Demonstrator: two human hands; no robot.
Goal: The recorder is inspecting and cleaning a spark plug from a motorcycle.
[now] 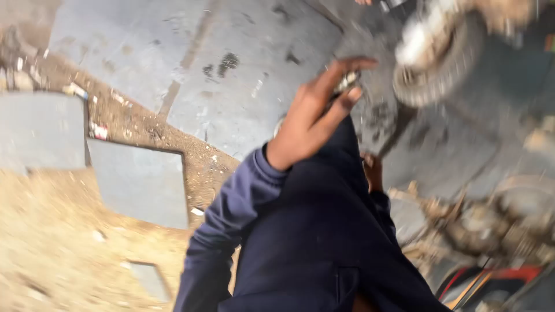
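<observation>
- Head camera looks down over my dark blue hooded top point(312, 242), and the whole picture is smeared with motion blur.
- My left hand point(315, 118) is raised in front of me, the sleeve pulled to the wrist, fingers point(341, 72) stretched toward the upper right.
- Between the thumb and forefinger of that hand I pinch a small pale metal piece point(348, 81); it is too blurred to tell what kind of part it is.
- My right hand point(373, 170) only peeks out past the fabric of my top, lower and to the right of the left; I cannot tell whether it is open or closed.
- Just beyond the pinched piece, near the upper right corner, sits a round, dirty metal wheel part point(433, 58) with a ribbed rim.
- Grey concrete slabs point(191, 63) cover the ground ahead, with sandy dirt point(52, 231) and small litter to the left.
- More grimy machine parts point(497, 225) lie at the right, above something red and black point(491, 283) in the bottom corner.
</observation>
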